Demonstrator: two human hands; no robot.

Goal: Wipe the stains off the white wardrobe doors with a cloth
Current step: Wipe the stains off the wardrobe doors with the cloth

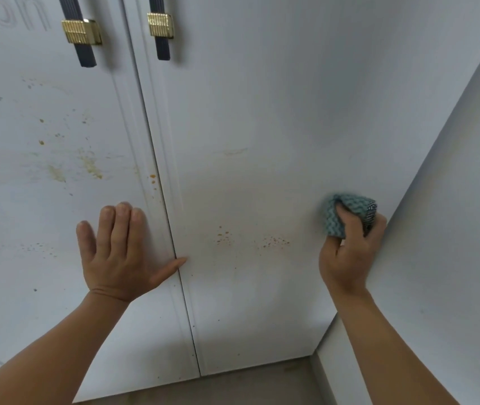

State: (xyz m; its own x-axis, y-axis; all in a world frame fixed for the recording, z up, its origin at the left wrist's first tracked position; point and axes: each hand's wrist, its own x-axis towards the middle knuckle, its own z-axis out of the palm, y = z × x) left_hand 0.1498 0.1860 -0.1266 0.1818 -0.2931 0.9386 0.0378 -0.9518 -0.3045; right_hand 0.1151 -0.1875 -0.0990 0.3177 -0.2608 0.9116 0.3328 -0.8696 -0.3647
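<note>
Two white wardrobe doors fill the view. The left door (43, 200) carries many yellow-brown specks and smears. The right door (247, 112) has faint orange spots (224, 235) low down. My left hand (119, 249) lies flat on the left door beside the gap between the doors, fingers straight and thumb reaching across the gap. My right hand (350, 249) grips a bunched blue-green cloth (347, 211) against the right door near its right edge, to the right of the orange spots.
Two dark handles with gold clasps (81, 32) (160, 24) hang at the top on either side of the gap. A white side wall (452, 229) meets the right door at the right. A strip of floor (247, 384) shows below the doors.
</note>
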